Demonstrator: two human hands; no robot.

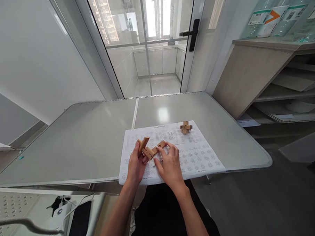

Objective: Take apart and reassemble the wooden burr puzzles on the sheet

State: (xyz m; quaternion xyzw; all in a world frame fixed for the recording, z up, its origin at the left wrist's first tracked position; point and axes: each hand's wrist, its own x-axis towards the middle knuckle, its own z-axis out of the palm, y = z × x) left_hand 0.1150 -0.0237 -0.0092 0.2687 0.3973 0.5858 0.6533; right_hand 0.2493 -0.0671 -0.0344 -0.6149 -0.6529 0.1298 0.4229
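My left hand (136, 168) is closed around notched wooden puzzle pieces, with one stick (144, 142) poking up at a slant and a marked piece (148, 152) lying across the fingers. At the right end of the cluster, my right hand (171, 166) has its fingertips on another wooden puzzle piece (161, 144), which is tilted and touches or nearly touches the marked one. Both hands are above a printed sheet (202, 161) covered in small line diagrams. An interlocked wooden burr puzzle (185, 127) rests near the sheet's far right corner.
The sheet lies on a light grey folding table (102, 126) with a centre seam. Lower left, a white stand (15, 209) carries a dark phone (80, 219), keys and a cable. A glass door (162, 62) is behind the table; a wooden shelf unit (256, 73) stands right.
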